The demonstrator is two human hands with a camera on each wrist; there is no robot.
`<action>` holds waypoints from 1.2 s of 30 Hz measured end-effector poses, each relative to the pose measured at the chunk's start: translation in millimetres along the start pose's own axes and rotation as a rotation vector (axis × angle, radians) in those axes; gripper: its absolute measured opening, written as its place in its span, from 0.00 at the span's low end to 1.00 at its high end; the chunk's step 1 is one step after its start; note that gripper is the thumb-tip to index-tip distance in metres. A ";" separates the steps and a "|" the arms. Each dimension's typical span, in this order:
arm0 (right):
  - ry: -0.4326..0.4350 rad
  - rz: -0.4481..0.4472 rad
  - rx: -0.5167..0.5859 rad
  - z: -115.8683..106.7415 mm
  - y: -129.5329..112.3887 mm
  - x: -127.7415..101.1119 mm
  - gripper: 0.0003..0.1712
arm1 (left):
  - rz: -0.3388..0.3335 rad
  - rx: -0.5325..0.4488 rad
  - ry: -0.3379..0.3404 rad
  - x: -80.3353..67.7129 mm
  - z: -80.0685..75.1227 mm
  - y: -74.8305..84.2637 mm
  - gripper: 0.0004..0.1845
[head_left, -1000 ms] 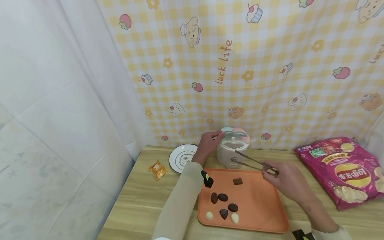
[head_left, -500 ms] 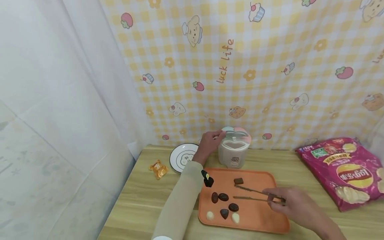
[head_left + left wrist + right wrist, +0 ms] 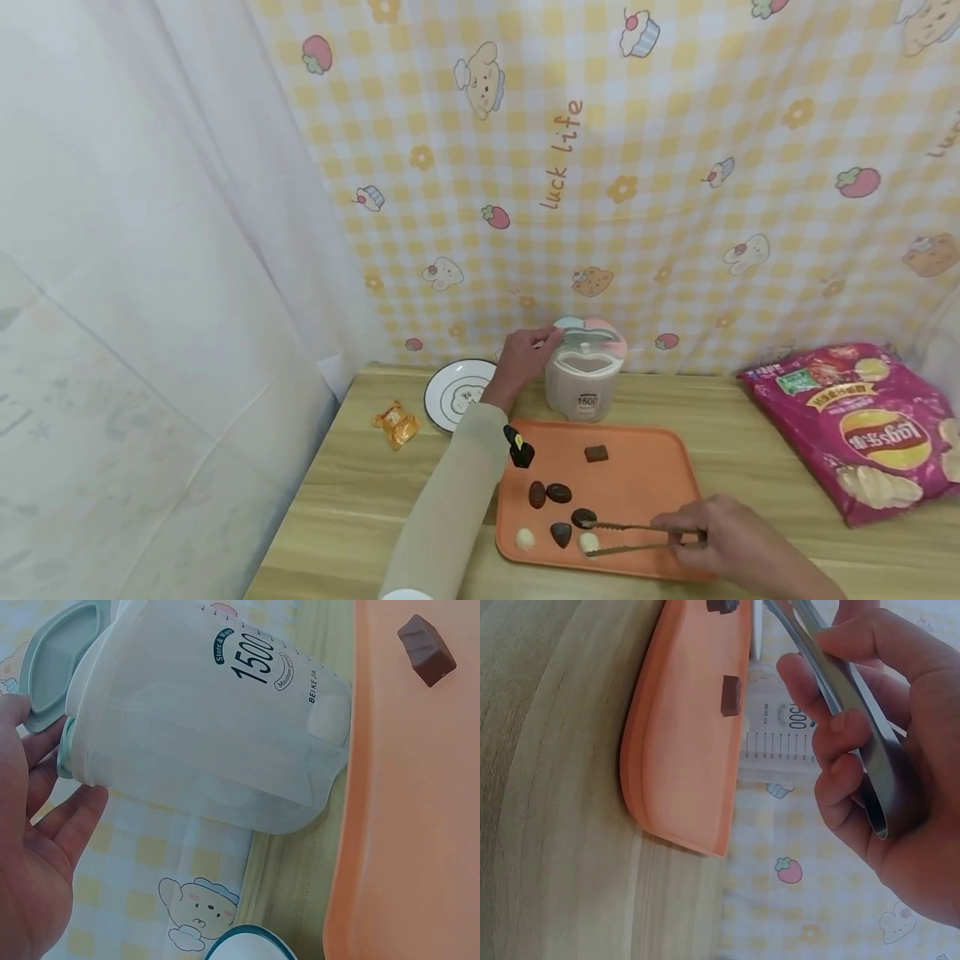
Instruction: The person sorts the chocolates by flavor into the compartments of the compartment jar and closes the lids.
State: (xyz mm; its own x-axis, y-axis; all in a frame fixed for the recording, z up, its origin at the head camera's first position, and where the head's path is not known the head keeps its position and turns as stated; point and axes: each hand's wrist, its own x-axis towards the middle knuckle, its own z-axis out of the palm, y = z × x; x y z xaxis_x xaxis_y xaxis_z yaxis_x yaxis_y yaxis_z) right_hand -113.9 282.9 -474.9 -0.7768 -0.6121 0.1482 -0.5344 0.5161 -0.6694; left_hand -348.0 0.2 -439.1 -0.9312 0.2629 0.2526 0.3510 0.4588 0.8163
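Between tongs (image 3: 626,537) tips by right hand (image 3: 723,542): white chocolate (image 3: 589,543).

Left arm (image 3: 450,500) in long beige sleeve, small black-and-yellow device at wrist; both hands bare, right forearm uncovered.

Head high; wrists close, tray (image 3: 660,467) shared

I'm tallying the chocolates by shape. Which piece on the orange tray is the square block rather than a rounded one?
The brown square chocolate, lying alone at the far side of the orange tray near the container. The others cluster at the near-left, oval or round.
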 end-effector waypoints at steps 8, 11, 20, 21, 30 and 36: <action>0.002 -0.031 -0.050 2.7 6.7 -0.1 0.14 | 0.025 -0.016 0.020 -0.8 0.1 -0.6 0.25; -0.041 -0.015 -0.006 4.6 10.0 -0.4 0.14 | 0.033 -0.014 0.009 -2.0 0.8 -3.2 0.25; -0.060 -0.053 -0.008 6.8 16.2 0.6 0.16 | 0.042 -0.008 0.009 -4.6 1.9 -3.3 0.27; -0.058 -0.059 -0.012 7.3 16.3 1.1 0.16 | 0.037 -0.006 0.009 -5.3 1.4 -2.8 0.27; -0.039 -0.086 -0.038 6.9 15.7 0.8 0.13 | 0.033 0.013 0.016 -3.1 -0.6 -1.5 0.26; -0.019 -0.130 -0.046 6.6 16.9 -2.6 0.14 | 0.040 -0.009 0.005 -2.0 -0.7 -0.9 0.28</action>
State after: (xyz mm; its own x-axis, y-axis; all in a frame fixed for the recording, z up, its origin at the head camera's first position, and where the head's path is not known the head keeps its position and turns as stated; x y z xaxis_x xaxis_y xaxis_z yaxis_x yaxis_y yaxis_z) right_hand -118.7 289.3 -491.4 -0.6935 -0.6868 0.2175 -0.6454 0.4582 -0.6111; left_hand -346.6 -1.4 -440.0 -0.9170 0.2764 0.2876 0.3869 0.4407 0.8100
